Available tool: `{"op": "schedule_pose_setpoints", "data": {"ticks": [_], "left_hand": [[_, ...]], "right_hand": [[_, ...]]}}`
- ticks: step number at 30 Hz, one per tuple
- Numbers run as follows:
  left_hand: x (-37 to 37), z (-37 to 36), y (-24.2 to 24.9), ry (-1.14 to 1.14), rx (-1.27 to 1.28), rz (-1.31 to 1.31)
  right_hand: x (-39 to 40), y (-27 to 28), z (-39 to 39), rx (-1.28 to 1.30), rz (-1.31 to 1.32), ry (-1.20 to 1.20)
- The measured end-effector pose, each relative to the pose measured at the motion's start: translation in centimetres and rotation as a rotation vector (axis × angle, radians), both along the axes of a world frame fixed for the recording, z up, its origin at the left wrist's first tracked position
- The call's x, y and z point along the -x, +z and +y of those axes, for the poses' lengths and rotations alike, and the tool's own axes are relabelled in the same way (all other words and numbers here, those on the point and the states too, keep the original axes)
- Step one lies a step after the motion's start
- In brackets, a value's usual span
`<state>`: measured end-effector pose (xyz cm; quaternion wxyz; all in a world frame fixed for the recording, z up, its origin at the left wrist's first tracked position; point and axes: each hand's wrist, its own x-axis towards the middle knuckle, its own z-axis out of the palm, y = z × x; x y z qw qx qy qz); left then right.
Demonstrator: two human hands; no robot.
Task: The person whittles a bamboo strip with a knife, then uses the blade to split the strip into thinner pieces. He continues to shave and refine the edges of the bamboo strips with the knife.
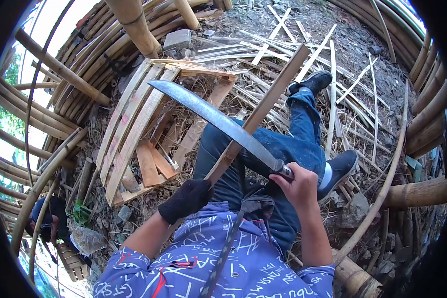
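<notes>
Head cam: L grip (186, 201) holds 1 strip (278, 89), R grip (300, 186) 1 knife (208, 113); strip's low end & most of handle (285, 172) hidden.

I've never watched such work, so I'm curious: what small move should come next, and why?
Probably push the knife a little along the strip, away from the gloved left hand: that hand grips the strip's near end, while the knife, in the right hand, crosses the strip farther up.

Lettered blue shirt (258, 263), black-gloved left hand (187, 199)
</notes>
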<state>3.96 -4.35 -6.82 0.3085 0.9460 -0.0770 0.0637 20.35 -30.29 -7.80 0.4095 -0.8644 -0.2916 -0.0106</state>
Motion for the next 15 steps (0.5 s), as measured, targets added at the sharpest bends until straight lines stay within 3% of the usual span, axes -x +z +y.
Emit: {"op": "schedule_pose_setpoints", "data": {"ticks": [6, 15], "left_hand": [[0.4, 0.2, -0.3, 0.025, 0.084, 0.102], [-0.1, -0.1, -1.1, -0.081, -0.047, -0.138]], "right_hand": [[0.2, 0.1, 0.4, -0.030, -0.043, 0.002], [0.8, 0.5, 1.1, -0.020, -0.039, 0.067]]}}
